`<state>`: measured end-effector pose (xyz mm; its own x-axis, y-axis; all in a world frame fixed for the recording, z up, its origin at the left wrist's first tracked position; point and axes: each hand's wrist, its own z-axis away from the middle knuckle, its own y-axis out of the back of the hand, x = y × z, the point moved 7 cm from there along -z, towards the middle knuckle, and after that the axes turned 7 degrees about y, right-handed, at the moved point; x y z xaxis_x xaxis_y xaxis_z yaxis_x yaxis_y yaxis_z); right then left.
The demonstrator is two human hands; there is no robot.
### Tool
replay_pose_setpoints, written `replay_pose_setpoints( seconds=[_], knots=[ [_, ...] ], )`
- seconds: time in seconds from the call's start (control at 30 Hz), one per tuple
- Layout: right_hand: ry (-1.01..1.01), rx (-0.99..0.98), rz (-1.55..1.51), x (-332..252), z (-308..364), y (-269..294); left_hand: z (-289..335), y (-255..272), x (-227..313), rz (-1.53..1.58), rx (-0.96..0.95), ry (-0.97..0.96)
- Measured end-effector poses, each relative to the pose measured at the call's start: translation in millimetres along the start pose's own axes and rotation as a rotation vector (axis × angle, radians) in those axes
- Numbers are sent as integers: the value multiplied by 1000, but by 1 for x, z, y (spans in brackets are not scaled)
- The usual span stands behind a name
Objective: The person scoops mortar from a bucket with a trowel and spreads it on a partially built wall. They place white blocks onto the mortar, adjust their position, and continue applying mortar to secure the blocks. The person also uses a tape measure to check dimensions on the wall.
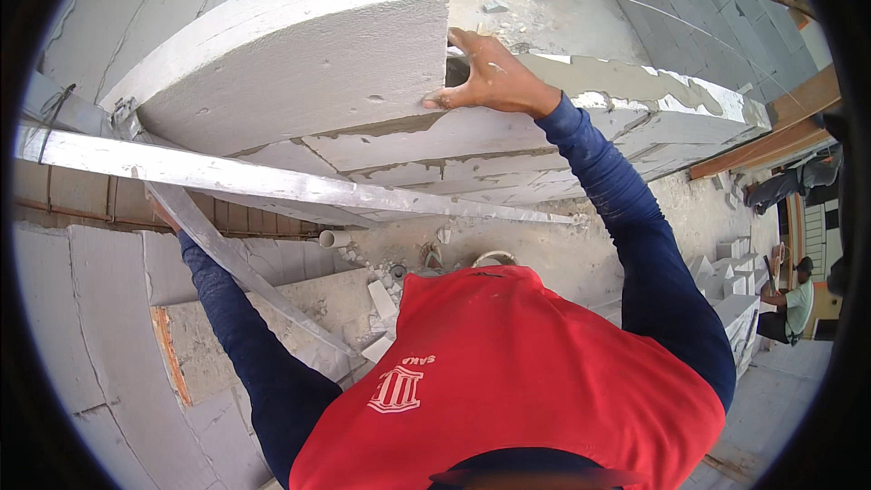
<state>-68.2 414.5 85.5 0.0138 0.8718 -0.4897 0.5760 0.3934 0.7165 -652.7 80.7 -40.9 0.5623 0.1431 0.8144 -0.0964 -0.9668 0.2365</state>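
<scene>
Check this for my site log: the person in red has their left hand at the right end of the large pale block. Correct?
Wrong side: the head view shows the person in red with their right hand at that end of the large pale block.

Big block (308,63) looks like concrete, matt and finely pitted. Mortar (617,80) shows dull, rough. Long bar (272,184) reads as smooth metal, faintly glossy; red shirt (508,372), matt cloth.

Building site, bright diffuse light. Pale block wall (150,14) upper left, grey block wall (753,32) upper right, pale blockwork (113,299) lower left. Dusty concrete floor (544,23), scattered rubble (494,6). Stacked light blocks (730,286) at right.
</scene>
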Motion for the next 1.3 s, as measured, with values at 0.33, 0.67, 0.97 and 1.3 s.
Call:
replay_pose_setpoints(
  seconds=[0.33, 0.67, 0.97, 1.3],
  knots=[
    [-14, 546, 187, -28, 143, 68, 198, -198, 160, 55, 15, -378],
    [-1372, 722, 242, -7, 653, 30, 582, -272, 93, -92, -1039, 318],
    [-1638, 546, 183, -95, 864, 31, 815, -234, 68, -589, -1618, 904],
    [-1588, 906, 169, -78, 892, 114, 936, -473, 260, -263, -1992, 596]
  ],
)
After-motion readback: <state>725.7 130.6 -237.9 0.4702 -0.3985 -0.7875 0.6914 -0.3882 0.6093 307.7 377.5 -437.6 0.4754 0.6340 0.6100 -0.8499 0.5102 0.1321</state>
